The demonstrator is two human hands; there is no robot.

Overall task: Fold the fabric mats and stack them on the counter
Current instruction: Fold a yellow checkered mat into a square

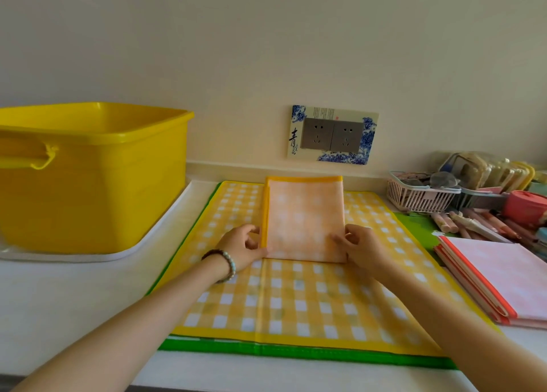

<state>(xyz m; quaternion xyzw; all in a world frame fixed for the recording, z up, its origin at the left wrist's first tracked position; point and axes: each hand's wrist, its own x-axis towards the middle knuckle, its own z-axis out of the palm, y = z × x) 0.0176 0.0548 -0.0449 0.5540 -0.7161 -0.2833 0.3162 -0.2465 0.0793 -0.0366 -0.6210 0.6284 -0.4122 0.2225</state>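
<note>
A folded orange-and-white checked mat (305,220) with a yellow border lies on a spread-out yellow checked mat (296,300). Under that one a green-edged mat (296,352) shows along the front and left. My left hand (244,248) pinches the folded mat's near left corner. My right hand (359,248) pinches its near right corner. A stack of folded pink mats with red edges (500,276) sits at the right on the white counter (59,297).
A large yellow plastic tub (88,178) stands on a white tray at the left. At the back right are a pink basket (420,194), several pens (479,223) and small containers. A double wall socket (331,135) is behind the mats.
</note>
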